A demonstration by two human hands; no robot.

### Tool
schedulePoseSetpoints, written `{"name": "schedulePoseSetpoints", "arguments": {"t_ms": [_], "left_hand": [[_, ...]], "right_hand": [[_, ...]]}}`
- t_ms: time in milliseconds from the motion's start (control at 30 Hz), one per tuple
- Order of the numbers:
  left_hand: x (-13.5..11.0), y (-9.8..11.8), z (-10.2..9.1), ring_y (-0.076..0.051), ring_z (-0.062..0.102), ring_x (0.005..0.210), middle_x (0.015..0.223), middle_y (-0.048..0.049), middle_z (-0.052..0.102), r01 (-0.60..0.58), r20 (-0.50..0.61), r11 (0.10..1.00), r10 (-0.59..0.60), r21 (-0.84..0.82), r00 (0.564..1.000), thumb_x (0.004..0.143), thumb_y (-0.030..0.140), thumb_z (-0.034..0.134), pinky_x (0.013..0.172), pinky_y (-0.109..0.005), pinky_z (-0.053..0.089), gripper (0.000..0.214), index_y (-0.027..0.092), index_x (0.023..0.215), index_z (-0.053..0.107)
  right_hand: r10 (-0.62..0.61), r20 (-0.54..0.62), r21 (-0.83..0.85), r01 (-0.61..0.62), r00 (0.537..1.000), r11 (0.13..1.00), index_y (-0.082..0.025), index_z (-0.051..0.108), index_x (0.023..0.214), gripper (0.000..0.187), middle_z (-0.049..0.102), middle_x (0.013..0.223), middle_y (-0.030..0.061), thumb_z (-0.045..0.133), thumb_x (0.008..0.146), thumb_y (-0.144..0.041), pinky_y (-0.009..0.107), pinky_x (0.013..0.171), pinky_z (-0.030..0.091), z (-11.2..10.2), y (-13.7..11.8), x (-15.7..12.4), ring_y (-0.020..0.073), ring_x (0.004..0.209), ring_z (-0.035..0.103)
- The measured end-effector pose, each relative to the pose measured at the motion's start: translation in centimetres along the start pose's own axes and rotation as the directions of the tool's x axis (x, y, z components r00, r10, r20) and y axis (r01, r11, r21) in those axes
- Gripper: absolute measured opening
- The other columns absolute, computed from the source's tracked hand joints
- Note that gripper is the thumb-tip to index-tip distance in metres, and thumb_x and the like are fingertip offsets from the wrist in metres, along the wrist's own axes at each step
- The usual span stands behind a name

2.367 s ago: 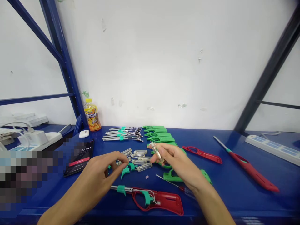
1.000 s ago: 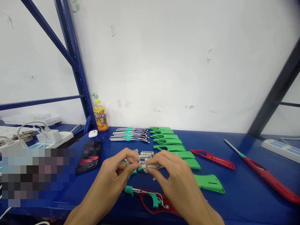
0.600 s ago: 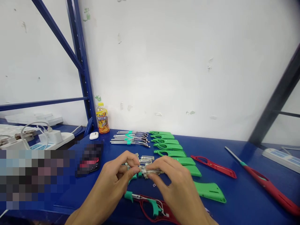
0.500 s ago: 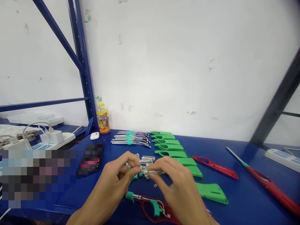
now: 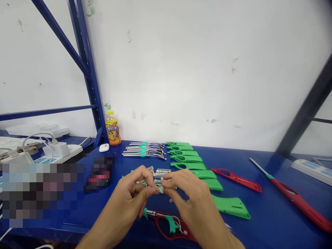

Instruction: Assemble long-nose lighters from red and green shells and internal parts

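Observation:
My left hand (image 5: 138,193) and my right hand (image 5: 185,195) meet with pinched fingertips. Between them shows the end of a small clear plastic lighter fuel tank (image 5: 161,189), mostly hidden by my right fingers. What my left fingertips pinch is too small to make out. Behind the hands lie several clear fuel tanks (image 5: 163,172). Below, partly covered by my right wrist, is a red lighter half-shell (image 5: 162,230) with a green trigger (image 5: 171,224), white wires and a metal rod in it.
Green shell halves (image 5: 232,206) run in a column right of centre, beside a row of metal rods with wires (image 5: 142,149). A red shell half (image 5: 237,180) and a whole red lighter (image 5: 298,204) lie right. A drink bottle (image 5: 113,129), white case (image 5: 104,148) and phone (image 5: 100,173) stand left.
The clear tank in my right hand has turned, its length now hidden behind the fingers. Both hands stay close together, and the view has shifted slightly.

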State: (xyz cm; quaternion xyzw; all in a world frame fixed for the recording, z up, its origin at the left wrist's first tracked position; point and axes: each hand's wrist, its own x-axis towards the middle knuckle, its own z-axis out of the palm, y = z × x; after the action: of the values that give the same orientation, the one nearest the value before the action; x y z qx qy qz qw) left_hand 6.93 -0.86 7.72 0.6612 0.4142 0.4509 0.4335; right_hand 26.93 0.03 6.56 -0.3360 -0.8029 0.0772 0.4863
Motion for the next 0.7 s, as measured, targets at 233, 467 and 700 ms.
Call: {"name": "schedulePoseSetpoints", "arguments": {"t_ms": [233,467,700], "left_hand": [[-0.3,0.1,0.5,-0.01,0.033,0.051,0.065,0.0054,0.044,-0.154,-0.04,0.987,0.156,0.041,0.987,0.102,0.039,0.057,0.046,-0.023,0.025,0.035,0.023,0.073,0.048],[-0.4,1.3,1.2,-0.014,0.047,0.065,0.064,0.0014,0.05,-0.331,-0.134,0.921,0.362,0.207,0.923,0.089,0.011,0.05,0.062,-0.024,0.038,0.035,0.02,0.057,0.039],[-1.0,1.3,1.4,-0.014,0.044,0.062,0.062,0.0015,0.046,-0.334,-0.173,0.896,0.393,0.292,0.903,0.092,0.008,0.044,0.059,-0.026,0.037,0.037,0.021,0.057,0.039]], "right_hand": [[-0.07,-0.047,-0.072,0.066,0.996,0.995,-0.024,0.067,0.094,0.018,0.078,0.094,-0.0032,0.065,0.103,-0.009,0.033,0.081,0.044,0.3,-0.3,-0.1,0.0187,0.086,0.068],[-0.258,-0.127,-0.252,0.22,0.958,0.942,-0.021,0.069,0.104,0.019,0.081,0.098,0.0003,0.055,0.108,-0.009,0.034,0.082,0.043,0.3,-1.3,-0.1,0.0199,0.088,0.071],[-0.27,-0.137,-0.277,0.225,0.953,0.934,-0.019,0.072,0.107,0.022,0.083,0.1,0.0012,0.053,0.108,-0.007,0.032,0.082,0.045,0.9,-1.7,-0.3,0.0193,0.089,0.074]]}}
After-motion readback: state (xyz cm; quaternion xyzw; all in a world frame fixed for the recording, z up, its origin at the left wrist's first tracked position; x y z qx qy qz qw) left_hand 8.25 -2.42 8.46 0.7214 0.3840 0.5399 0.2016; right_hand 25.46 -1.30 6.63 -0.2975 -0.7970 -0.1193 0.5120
